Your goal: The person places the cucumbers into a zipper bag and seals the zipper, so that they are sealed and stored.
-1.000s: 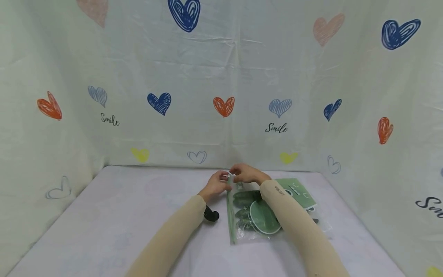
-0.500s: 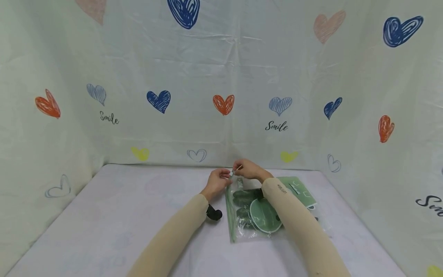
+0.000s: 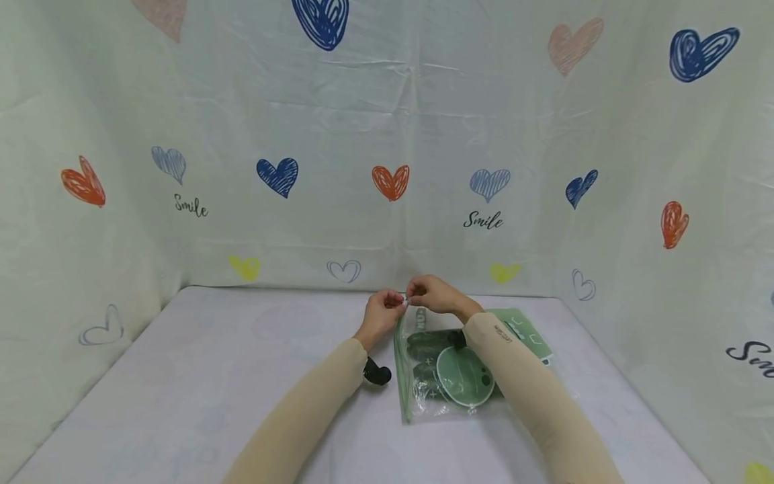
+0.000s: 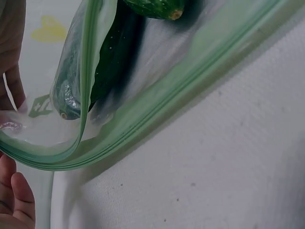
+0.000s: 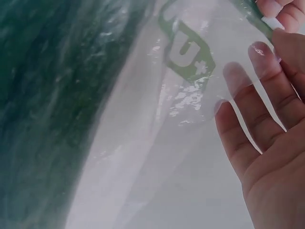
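A clear zip bag (image 3: pixel 444 409) with a green zip strip (image 3: pixel 400 376) lies on the table in the head view. Dark green cucumbers (image 4: pixel 112 57) show inside it. In the left wrist view the two strips part into a gap. At the far end of the strip my left hand (image 3: pixel 379 317) pinches the bag's corner. Right beside it my right hand (image 3: pixel 441 296) pinches the same corner, thumb and fingertips meeting. A small white zip slider (image 5: pixel 272 23) shows between the fingers in the right wrist view. My right hand's other fingers lie behind the clear plastic.
A round green print (image 3: pixel 462 376) with a pale outline covers the bag's middle. Behind the right sleeve is a flat green panel (image 3: pixel 521 331). The white table (image 3: pixel 242 383) ends at a hanging cloth (image 3: pixel 338 228) patterned with hearts. A black wrist camera (image 3: pixel 377 373) sits under the left wrist.
Both hands have drawn together at the bag's corner, and my right fingers have closed into a pinch. The bag's far end has lifted slightly; the rest of it stays in place.
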Demonstrator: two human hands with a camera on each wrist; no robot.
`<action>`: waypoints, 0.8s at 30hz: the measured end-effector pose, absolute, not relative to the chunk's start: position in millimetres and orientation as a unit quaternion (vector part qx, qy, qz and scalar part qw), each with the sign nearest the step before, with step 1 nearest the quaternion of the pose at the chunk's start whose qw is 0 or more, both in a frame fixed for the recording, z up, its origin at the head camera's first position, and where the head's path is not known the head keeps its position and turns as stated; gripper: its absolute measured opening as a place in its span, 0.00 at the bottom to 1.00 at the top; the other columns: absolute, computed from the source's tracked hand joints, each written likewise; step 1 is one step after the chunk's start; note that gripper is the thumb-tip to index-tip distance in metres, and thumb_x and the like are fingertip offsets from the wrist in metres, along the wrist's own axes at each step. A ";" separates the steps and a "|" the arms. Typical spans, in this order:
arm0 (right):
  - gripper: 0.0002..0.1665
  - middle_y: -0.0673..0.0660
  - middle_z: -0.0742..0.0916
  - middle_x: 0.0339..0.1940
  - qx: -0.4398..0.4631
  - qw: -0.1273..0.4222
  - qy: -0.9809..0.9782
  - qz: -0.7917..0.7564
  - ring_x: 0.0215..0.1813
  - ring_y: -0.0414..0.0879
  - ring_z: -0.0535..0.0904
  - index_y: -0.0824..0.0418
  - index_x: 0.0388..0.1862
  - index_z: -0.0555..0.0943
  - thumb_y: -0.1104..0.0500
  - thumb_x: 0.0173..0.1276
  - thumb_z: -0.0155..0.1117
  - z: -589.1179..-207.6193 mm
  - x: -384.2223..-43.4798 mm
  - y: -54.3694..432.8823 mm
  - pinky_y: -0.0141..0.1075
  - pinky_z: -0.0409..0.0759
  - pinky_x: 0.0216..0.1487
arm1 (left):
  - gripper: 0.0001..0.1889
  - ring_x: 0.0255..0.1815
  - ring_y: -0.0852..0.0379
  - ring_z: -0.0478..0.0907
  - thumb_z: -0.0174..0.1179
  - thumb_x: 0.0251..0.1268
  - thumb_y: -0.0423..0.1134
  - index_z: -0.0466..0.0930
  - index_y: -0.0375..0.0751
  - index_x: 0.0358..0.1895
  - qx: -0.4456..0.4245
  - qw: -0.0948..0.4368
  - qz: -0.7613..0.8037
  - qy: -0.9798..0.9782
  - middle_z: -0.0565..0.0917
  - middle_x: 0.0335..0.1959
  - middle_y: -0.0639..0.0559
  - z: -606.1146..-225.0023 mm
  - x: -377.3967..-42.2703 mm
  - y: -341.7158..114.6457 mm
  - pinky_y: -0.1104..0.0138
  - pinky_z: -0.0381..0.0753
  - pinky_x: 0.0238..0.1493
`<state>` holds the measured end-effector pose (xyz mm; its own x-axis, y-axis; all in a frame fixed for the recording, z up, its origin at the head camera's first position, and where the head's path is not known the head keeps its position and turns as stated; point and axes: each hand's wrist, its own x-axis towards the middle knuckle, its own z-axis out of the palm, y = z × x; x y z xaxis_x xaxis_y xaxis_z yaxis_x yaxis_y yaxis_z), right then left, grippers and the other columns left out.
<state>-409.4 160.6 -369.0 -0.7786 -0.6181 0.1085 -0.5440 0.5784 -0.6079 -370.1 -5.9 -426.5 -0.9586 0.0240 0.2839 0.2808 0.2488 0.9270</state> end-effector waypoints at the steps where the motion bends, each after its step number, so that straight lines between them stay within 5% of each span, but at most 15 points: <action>1: 0.02 0.51 0.84 0.32 -0.330 0.057 0.885 -0.323 0.36 0.43 0.76 0.64 0.35 0.79 0.65 0.67 0.61 -368.0 -408.5 160.3 0.38 0.74 0.40 | 0.04 0.33 0.56 0.76 0.63 0.60 0.28 0.79 0.33 0.37 -0.100 0.109 -0.606 -0.781 0.80 0.32 0.46 -426.3 -369.6 -6.0 0.69 0.75 0.35; 24: 0.03 0.55 0.81 0.31 -0.353 0.085 0.866 -0.345 0.31 0.46 0.72 0.63 0.34 0.80 0.64 0.67 0.61 -357.2 -402.0 174.8 0.39 0.72 0.35 | 0.05 0.31 0.58 0.74 0.63 0.56 0.28 0.78 0.40 0.32 -0.160 0.126 -0.595 -0.778 0.79 0.28 0.51 -419.5 -360.5 -1.0 0.68 0.74 0.34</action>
